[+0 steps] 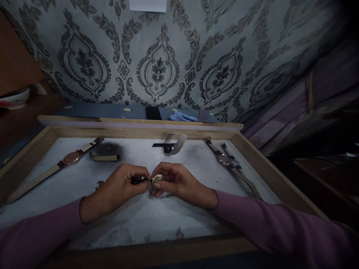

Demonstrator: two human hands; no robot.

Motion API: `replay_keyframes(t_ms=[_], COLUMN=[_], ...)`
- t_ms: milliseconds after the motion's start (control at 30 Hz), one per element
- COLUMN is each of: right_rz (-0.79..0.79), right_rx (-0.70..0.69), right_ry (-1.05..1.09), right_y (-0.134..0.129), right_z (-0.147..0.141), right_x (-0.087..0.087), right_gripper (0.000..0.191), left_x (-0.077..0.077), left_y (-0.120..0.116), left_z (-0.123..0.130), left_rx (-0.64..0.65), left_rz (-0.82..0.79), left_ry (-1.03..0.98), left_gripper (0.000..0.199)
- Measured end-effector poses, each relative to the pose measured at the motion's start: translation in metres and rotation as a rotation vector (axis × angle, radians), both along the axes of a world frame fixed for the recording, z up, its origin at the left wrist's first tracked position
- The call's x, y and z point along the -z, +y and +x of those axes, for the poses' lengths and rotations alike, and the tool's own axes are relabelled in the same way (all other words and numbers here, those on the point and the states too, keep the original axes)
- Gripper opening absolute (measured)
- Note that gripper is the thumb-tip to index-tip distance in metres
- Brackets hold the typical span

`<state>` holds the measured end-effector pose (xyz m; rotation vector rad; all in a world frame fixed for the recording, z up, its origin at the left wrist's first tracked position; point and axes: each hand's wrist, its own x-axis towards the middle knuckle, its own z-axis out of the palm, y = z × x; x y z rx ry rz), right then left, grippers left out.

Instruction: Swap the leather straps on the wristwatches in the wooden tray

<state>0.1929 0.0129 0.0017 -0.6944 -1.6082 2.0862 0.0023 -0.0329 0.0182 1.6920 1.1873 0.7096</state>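
Wooden tray [157,252] below; I see L hand [119,186] pinching dark strip [137,182] by gold watch [158,178], R hand [182,183] gripping watch, prob. for steadiness

The scene is viewed by a single head-worn camera, by which the left hand [117,186] and right hand [182,183] are looked down on from above and behind. The lens is aimed forward and downward, so that both hands are caught close up, just below the middle of the view. The wooden-rimmed tray [146,248] is seen at a slant beneath and around them, and the patterned wall [158,48] beyond them is taken in farther off, across the top.
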Motion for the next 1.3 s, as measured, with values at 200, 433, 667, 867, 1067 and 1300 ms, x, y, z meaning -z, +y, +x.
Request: replay_keyframes(t_ms=[200,433,667,867,1067,1300], right_rz=[0.03,0.07,0.093,0.058,0.031,0.022], right_rx=[0.022,0.046,0.05,0.057,0.06,0.05], right_ry=[0.009,0.007,0.015,0.035,0.027,0.027], right_y=[-0.0025,-0.0035,-0.0034,-0.003,-0.002,-0.0013], right_z=[-0.001,-0.0019,-0.0022,-0.0015,-0.0016,-0.0016], right_x=[0.0004,-0.0005,-0.002,0.0001,-0.0002,0.0], right_gripper=[0.028,0.029,0.028,0.03,0.035,0.035], left_x=[-0.0009,-0.0021,0.0011,0.0031,0.0009,-0.0014], left_y=[-0.0025,-0.0038,-0.0022,-0.001,0.0007,0.0005], left_z=[0.0009,0.0022,0.0008,0.0012,0.0026,0.0034], left_rx=[-0.018,-0.018,-0.036,-0.027,-0.017,-0.038], left_rz=[0.015,0.012,-0.073,-0.17,-0.264,-0.3], left_ry=[0.038,0.048,0.003,-0.114,-0.25,-0.236], left_gripper=[0.018,0.017,0.012,0.011,0.01,0.016])
